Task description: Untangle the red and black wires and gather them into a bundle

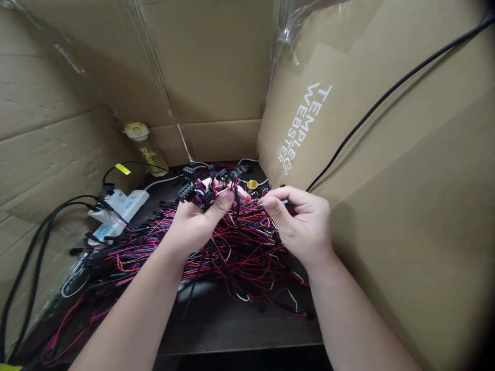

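My left hand (201, 219) is closed around a bundle of wires with black plug connectors (187, 191) that fan out above the thumb. Dark cable tails hang below that hand. To its right, my right hand (299, 216) pinches with thumb and forefinger at something thin and small; a short pale bit shows by the fingers, too small to name. Under both hands lies a wide heap of red, black, blue and white wires (147, 247), many ending in small black connectors.
A white power strip (119, 208) with plugged-in cords lies at the left. Behind it stands a clear bottle (150, 152) with yellow lettering. Cardboard walls (216, 67) enclose the dark table (240, 330). A black cable (371, 111) runs along the right-hand cardboard. A small yellow round thing (252, 184) sits behind the hands.
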Demonstrator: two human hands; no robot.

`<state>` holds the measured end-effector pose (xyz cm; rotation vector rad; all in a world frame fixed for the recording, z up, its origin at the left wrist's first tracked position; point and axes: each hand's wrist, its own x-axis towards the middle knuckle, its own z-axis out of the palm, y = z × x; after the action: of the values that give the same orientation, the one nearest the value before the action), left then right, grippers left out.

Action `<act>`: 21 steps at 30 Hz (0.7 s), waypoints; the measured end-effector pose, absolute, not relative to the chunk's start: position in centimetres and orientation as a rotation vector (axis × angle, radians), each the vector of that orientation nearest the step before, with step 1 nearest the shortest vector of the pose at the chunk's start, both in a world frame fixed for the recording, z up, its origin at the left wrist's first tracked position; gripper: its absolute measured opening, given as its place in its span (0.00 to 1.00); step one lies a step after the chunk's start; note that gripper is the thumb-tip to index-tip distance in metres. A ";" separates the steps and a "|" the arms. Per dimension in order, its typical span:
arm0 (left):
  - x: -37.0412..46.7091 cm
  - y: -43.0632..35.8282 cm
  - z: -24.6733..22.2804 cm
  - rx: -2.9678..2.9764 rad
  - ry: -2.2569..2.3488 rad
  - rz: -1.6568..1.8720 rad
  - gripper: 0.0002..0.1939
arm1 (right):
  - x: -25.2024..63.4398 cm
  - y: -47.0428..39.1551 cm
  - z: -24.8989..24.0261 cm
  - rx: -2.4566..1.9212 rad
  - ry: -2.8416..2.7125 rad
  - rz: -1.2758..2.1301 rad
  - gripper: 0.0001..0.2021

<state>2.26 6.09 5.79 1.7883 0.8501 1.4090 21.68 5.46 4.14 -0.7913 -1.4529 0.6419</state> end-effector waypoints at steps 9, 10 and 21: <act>3.8 5.9 5.9 2.009 0.814 1.328 0.17 | 20.0 4.5 5.1 -0.700 -1.328 0.813 0.09; 4.1 5.9 5.9 2.022 0.790 1.305 0.22 | 20.1 4.5 5.1 -0.699 -1.343 0.804 0.10; 1.4 5.6 6.4 1.842 0.928 1.269 0.17 | 25.3 1.9 4.1 -1.313 -1.618 0.616 0.12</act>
<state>1.38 5.64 6.35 1.8416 0.9282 1.2689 25.30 1.91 4.09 -1.3125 -1.6180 0.6157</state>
